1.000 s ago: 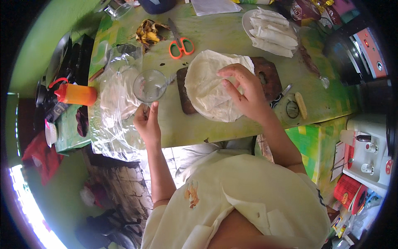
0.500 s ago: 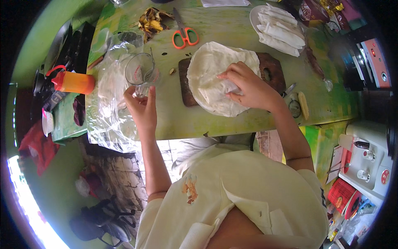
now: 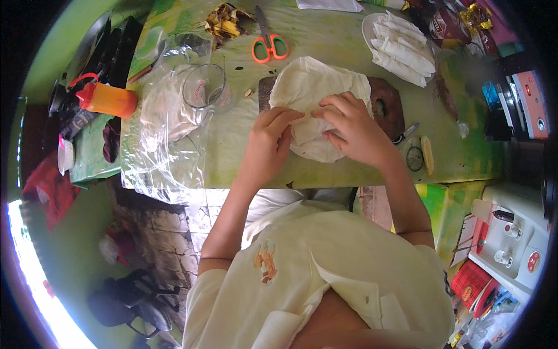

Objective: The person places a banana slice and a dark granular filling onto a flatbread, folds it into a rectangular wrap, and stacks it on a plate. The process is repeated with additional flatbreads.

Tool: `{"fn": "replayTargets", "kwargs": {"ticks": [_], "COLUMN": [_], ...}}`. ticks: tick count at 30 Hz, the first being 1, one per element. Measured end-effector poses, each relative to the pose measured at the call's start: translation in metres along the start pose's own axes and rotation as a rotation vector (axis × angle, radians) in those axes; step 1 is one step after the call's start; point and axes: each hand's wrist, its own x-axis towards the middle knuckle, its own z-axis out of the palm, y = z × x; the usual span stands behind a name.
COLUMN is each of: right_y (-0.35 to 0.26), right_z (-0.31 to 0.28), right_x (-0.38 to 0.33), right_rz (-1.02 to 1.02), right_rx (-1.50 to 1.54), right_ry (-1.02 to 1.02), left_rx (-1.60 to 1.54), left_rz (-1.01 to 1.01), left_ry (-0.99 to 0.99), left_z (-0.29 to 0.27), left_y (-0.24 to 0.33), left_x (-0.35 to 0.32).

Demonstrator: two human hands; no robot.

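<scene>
A thin, round, whitish pastry wrapper (image 3: 319,75) lies on a dark wooden cutting board (image 3: 390,109), its near part folded over. My left hand (image 3: 268,139) is at the wrapper's left side, thumb and fingers pinched on the folded dough. From the right, my right hand (image 3: 357,131) grips the same fold with bent fingers, its fingertips close to those of the left. Whatever lies under the fold is hidden. Left of the board stands a clear glass measuring cup (image 3: 200,87) with a thin utensil in it. Beside it, a clear plastic bag (image 3: 165,110) holds more pale wrappers.
Finished white rolls (image 3: 404,49) are stacked on a plate at the back right. Orange-handled scissors (image 3: 269,47) and brown peels (image 3: 228,23) lie at the back. A pale yellow strip (image 3: 428,156) rests near the right front edge. An orange squeeze bottle (image 3: 109,100) is far left.
My left hand has left the glass cup and moved right onto the wrapper. My right hand remains at the wrapper, and the view has shifted slightly.
</scene>
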Motion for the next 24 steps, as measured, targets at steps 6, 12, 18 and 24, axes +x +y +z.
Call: {"fn": "replayTargets", "kwargs": {"ticks": [6,12,18,24], "right_y": [-0.002,-0.002,-0.006,-0.006], "right_z": [0.004,0.004,0.005,0.006], "right_x": [-0.013,-0.022,-0.029,-0.036], "right_rz": [-0.061,-0.097,-0.080,-0.068], "right_rx": [-0.014,0.065,0.085,0.100], "right_ry": [0.113,0.077,0.076,0.098], "left_rx": [0.122,0.162,0.155,0.199], "left_rz": [0.167,0.195,0.265,0.228], "left_ry": [-0.069,-0.061,-0.077,-0.184], "left_z": [-0.001,-0.001,0.005,0.005], "left_y": [-0.012,-0.013,0.000,0.010], "left_x": [0.004,-0.001,-0.012,-0.017]}}
